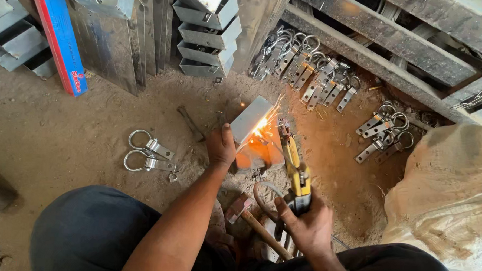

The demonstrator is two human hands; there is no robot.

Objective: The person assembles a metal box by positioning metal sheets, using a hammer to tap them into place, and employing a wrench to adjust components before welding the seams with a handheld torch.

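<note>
Steel box (251, 119) on dirt floor (62, 138), sparks at its edge. Left hand (221, 147) clasps box's near side. Right hand (307, 225) closed round yellow welding holder (295, 170), tip at box. Hammer (258, 228) just left of right hand; ring brackets (148, 154) left of left hand.

Small metalworking workshop, floor-level welding station. Evidence: bare dirt floor (62, 133) scattered with metal debris; batches of identical ring-ended metal brackets (304, 62) laid in rows; folded sheet-metal boxes (205, 33) stacked against leaning metal sheets (106, 48); yellow-handled electrode holder (296, 173) throwing sparks (260, 128) at a metal box (250, 119); wooden-handled hammer (256, 225); rough timber frame (386, 33); dusty sack (450, 188).
</note>
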